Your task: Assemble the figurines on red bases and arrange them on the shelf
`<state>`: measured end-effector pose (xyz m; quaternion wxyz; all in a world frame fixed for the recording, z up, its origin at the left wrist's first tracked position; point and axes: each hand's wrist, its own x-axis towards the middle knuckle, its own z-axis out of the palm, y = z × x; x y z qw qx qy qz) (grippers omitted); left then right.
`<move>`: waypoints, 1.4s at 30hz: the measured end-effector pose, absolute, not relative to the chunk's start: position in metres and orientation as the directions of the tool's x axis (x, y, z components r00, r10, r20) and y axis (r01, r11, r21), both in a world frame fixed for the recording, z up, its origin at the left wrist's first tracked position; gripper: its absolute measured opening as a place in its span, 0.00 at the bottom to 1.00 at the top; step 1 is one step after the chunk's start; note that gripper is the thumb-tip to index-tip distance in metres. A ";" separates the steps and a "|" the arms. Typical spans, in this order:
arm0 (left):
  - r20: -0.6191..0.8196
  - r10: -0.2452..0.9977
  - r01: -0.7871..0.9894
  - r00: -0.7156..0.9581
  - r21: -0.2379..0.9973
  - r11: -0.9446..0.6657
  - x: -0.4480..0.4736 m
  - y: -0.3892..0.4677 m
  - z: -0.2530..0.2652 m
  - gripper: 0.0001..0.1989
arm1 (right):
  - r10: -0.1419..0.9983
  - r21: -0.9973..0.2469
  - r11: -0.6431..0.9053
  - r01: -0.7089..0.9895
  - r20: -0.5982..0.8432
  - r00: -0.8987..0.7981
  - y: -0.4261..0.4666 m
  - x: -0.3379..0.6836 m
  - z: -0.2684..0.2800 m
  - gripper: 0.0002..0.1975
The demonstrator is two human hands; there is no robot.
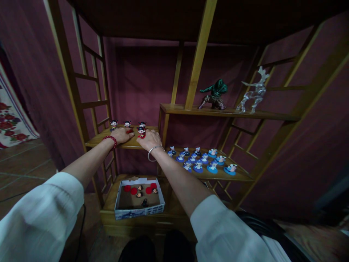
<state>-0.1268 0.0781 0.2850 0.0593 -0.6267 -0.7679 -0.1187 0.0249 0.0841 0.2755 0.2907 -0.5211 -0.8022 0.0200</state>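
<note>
My right hand point(150, 139) is closed on a small black-haired figurine point(141, 131) with a red base, at the front of the left shelf point(95, 140). Another such figurine point(142, 124) stands just behind it. My left hand point(122, 135) rests low over the same shelf, its fingers bent around a red base point(129, 131). Whether that base belongs to the figurine point(127, 124) right behind it, I cannot tell. A further figurine point(113, 123) stands at the left end, beyond my left hand. My left fingertips are partly hidden.
Below, an open cardboard box point(117, 206) holds red discs and several small figurine parts. Several blue-based figurines point(198, 166) stand in rows on the right shelf. Above them are a green-hooded figure point(216, 95) and a clear deer point(253, 94). A wooden post point(200, 54) divides the cabinet.
</note>
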 end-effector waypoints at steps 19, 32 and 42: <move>0.314 0.927 0.979 -0.203 0.056 0.195 -0.126 0.090 0.278 0.23 | 0.847 -0.335 0.455 0.825 0.449 -0.285 0.084 0.025 0.274 0.20; 0.316 0.921 0.974 -0.227 0.068 0.217 -0.128 0.089 0.278 0.24 | 0.853 -0.333 0.449 0.829 0.436 -0.286 0.082 0.025 0.276 0.20; 0.303 0.928 0.976 -0.215 0.035 0.214 -0.127 0.087 0.278 0.25 | 0.849 -0.313 0.441 0.841 0.449 -0.278 0.085 0.024 0.274 0.20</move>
